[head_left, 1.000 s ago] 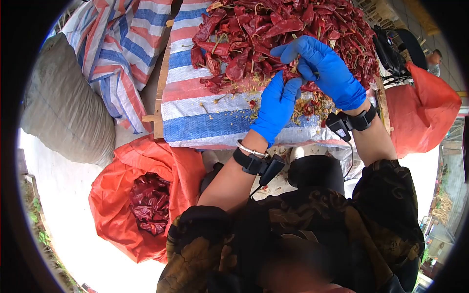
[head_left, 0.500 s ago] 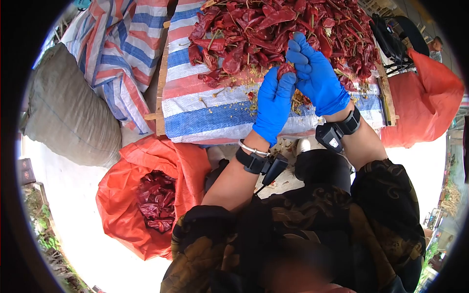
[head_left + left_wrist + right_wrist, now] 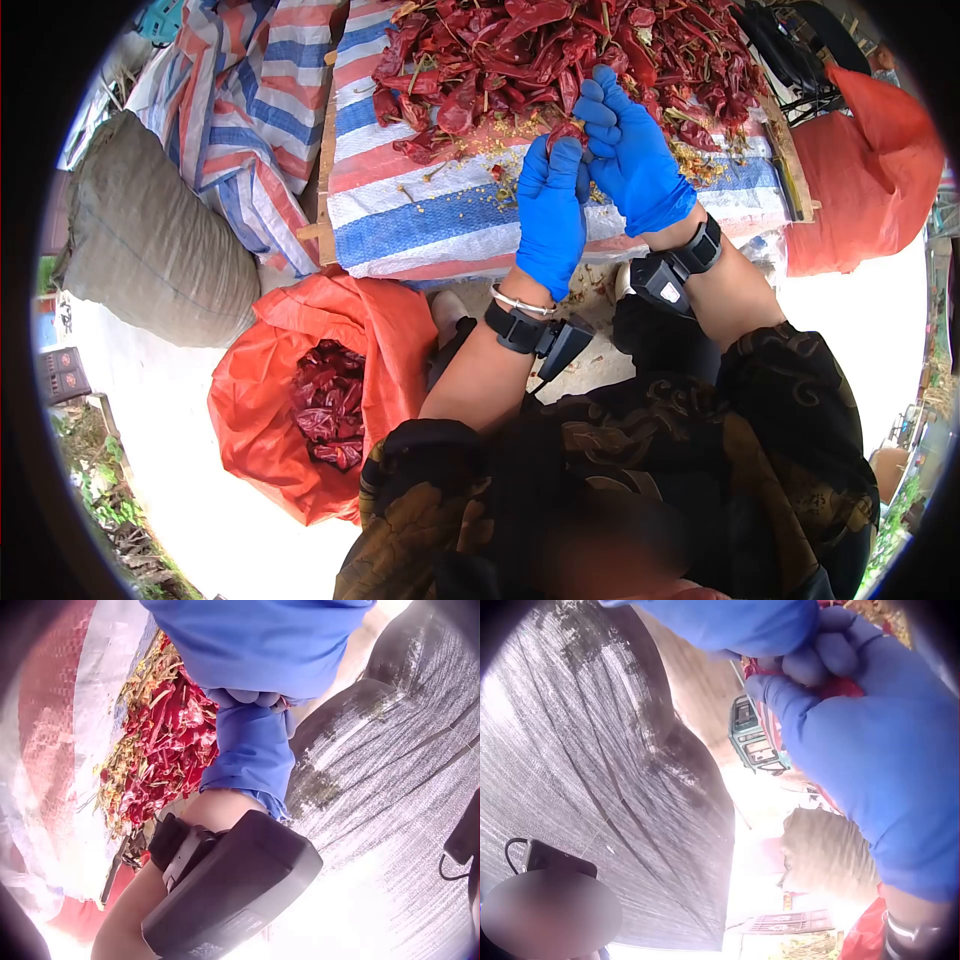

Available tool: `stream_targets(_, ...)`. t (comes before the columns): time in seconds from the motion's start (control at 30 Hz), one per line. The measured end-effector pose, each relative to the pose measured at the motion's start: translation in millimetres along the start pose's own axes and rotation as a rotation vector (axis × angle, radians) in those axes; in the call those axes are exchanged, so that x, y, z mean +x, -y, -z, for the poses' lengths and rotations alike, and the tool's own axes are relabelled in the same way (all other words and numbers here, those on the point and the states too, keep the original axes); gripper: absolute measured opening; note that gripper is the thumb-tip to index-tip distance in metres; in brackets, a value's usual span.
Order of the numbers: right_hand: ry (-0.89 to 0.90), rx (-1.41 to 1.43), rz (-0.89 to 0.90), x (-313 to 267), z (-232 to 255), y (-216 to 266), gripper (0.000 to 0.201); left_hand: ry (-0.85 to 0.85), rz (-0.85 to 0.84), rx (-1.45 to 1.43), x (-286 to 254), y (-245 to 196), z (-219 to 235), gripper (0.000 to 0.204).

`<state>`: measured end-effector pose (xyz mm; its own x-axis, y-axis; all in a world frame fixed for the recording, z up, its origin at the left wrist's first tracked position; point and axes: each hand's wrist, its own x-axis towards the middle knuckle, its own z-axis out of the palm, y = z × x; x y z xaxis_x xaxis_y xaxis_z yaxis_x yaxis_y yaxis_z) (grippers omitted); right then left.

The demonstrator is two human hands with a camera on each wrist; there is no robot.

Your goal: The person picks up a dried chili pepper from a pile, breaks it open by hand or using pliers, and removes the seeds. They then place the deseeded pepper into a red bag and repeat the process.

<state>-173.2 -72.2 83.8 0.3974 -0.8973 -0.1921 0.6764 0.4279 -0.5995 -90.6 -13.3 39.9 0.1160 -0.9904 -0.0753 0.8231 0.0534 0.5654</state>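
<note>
A dried red chili pepper (image 3: 567, 131) sits between my two hands, close over the front edge of the chili heap. My left hand (image 3: 551, 208), in a blue glove, grips it between thumb and bent fingers. Red skin of the chili (image 3: 841, 688) shows among those curled fingers in the right wrist view. Right against it, my right hand (image 3: 638, 165), also gloved in blue, has its fingers bent at the chili's end; the gloves hide much of the pinch. Just beyond lies a large heap of dried red chilies (image 3: 520, 50).
Beneath the heap is a striped woven sheet (image 3: 420, 238) on a wood-edged table, with loose seeds and stems. An open red sack (image 3: 250, 400) of chilies stands at lower left, a full grey sack (image 3: 160, 235) behind it. Another red sack (image 3: 860, 190) stands at right.
My right hand has come down and in from over the heap, turning beside my left. The chili between them now shows more clearly. The head view has shifted slightly.
</note>
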Motion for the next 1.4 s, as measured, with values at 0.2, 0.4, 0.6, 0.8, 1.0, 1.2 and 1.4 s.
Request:
stream_targets(0.2,0.202,0.239,0.082,-0.7,20.3,-1.6,0.021,0.096,0.038,-0.189,-10.8,7.3,4.9,0.01)
stream_targets(0.4,-0.187,-0.411,0.391,-13.4,25.2,32.9,0.022,0.083,-0.013,0.035,-8.2,4.3,9.7,0.01)
stream_targets(0.6,-0.502,-1.439,0.729,-17.2,119.6,140.3,0.031,0.042,-0.088,0.126,0.7,-4.8,14.1,0.014)
stream_targets(0.8,-0.47,-2.064,0.503,-34.8,181.6,194.6,0.036,0.028,-0.118,0.165,3.2,-4.2,22.0,0.014)
stream_targets(1.0,-0.602,-2.293,0.499,-31.7,151.9,144.4,0.034,-0.012,-0.078,0.114,-0.6,-10.0,15.7,0.016)
stream_targets(1.2,-0.481,-2.118,0.426,-27.4,162.3,120.6,0.031,-0.031,-0.072,0.079,-8.6,-9.6,10.7,0.022)
stream_targets(1.4,-0.249,-1.73,0.602,-21.9,164.5,125.2,0.023,0.028,-0.142,0.076,4.1,6.6,20.8,0.024)
